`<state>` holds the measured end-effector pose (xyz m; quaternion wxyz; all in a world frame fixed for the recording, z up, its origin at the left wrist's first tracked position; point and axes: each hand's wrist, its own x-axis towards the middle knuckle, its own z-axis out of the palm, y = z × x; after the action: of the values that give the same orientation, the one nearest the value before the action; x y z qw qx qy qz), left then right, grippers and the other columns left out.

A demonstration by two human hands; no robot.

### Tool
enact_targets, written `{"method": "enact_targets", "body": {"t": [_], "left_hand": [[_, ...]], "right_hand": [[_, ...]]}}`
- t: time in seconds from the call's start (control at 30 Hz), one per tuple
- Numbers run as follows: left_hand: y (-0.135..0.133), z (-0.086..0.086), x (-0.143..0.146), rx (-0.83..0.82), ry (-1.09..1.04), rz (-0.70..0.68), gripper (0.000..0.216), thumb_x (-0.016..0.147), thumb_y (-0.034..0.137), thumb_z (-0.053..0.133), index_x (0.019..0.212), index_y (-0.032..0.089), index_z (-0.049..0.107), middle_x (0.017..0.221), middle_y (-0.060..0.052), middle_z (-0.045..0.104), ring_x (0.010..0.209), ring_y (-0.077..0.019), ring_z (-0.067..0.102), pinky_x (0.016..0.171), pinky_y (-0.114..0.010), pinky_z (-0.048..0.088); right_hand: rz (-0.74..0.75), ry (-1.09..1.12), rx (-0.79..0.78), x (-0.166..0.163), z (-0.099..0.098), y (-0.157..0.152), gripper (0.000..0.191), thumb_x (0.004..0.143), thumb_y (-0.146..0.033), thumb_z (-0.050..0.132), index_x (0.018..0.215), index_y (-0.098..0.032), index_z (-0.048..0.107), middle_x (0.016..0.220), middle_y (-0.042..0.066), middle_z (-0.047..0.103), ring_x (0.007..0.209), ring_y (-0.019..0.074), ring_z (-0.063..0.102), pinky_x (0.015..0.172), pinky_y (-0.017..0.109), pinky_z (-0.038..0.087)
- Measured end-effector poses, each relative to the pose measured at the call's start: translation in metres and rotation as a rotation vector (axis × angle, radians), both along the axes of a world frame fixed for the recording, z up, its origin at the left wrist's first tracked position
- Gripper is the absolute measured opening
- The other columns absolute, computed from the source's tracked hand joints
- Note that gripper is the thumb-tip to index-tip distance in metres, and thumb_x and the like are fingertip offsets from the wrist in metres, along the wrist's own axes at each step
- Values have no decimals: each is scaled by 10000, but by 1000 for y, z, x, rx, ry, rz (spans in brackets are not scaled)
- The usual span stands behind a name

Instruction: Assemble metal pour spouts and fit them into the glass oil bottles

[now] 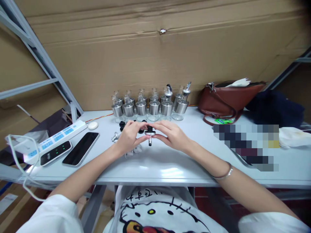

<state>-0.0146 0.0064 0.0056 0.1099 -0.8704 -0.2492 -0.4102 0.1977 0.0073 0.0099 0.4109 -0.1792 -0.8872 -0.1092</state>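
Observation:
Between my two hands, over the middle of the table, is a bottle pourer [150,132] with a black ribbed stopper and a silver spout pointing toward me. My left hand [132,134] pinches it from the left, and my right hand [168,133] from the right. Black ribbed stoppers [122,124] lie behind my left hand, partly hidden by it. Loose silver pourer spouts [116,137] lie beside and under that hand. Behind stand rows of glass bottles [154,108] with steel sleeves. Two at the right carry pourers [186,90].
At the left lie a power strip [58,137], a black device with green lights [55,153], a phone [81,149] and a round white disc [93,125]. A brown handbag [218,102], dark cloth [274,105] and white tissue [293,137] are at the right. Cardboard [136,58] closes off the back.

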Motion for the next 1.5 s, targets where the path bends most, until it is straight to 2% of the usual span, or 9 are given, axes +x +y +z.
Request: {"method": "enact_targets", "body": {"t": [0.13, 0.3, 0.43, 0.67, 1.07, 1.23, 1.5], "left_hand": [[3, -2, -1, -41, 146, 29, 498, 953, 515, 242, 1073, 114, 512, 822, -64, 649, 717, -168, 568, 724, -326, 377], [1, 0, 0, -79, 158, -19, 547, 946, 540, 174, 1001, 115, 513, 767, -43, 612, 660, -154, 512, 707, -310, 365], [-3, 3, 2, -57, 167, -54, 524, 938, 550, 181, 913, 135, 500, 729, -24, 585, 637, -147, 490, 699, -302, 350], [-3, 3, 4, -52, 142, -117, 506, 925, 552, 183, 873, 147, 482, 681, 4, 553, 577, -122, 448, 664, -275, 362], [-11, 8, 6, -22, 75, -160, 449, 931, 519, 239, 801, 163, 479, 602, 13, 508, 574, -121, 449, 615, -251, 397], [-10, 7, 6, 16, 79, -193, 409, 940, 489, 264, 823, 158, 474, 608, 22, 505, 563, -109, 455, 641, -247, 403], [-11, 7, 3, 184, 130, -210, 393, 950, 474, 285, 805, 173, 492, 621, 7, 533, 569, -119, 468, 679, -277, 371]], "right_hand": [[19, -10, -17, -1, -2, 0, 321, 951, -323, 435, 1179, -120, 533, 990, 137, 674, 895, 207, 634, 746, 342, 538], [21, -35, -53, -1, -3, 1, 338, 942, -395, 431, 1093, -117, 550, 927, 127, 667, 835, 205, 625, 722, 339, 516], [18, -85, -54, 0, -2, 1, 396, 937, -463, 385, 988, -111, 562, 860, 129, 648, 769, 211, 605, 656, 331, 479], [50, -132, -106, -1, -4, -2, 427, 969, -452, 297, 979, -105, 547, 767, 96, 618, 692, 185, 560, 616, 298, 427], [139, -31, -6, -3, -4, -7, 285, 979, -356, 337, 1000, -130, 510, 695, 52, 586, 622, 151, 536, 577, 266, 412], [150, -36, 26, -4, -4, -10, 248, 980, -316, 335, 1029, -136, 499, 679, 43, 566, 609, 154, 519, 555, 271, 409], [149, -85, 155, -3, -4, -13, 225, 961, -261, 355, 1087, -141, 497, 653, 41, 544, 595, 175, 476, 555, 298, 393]]}}
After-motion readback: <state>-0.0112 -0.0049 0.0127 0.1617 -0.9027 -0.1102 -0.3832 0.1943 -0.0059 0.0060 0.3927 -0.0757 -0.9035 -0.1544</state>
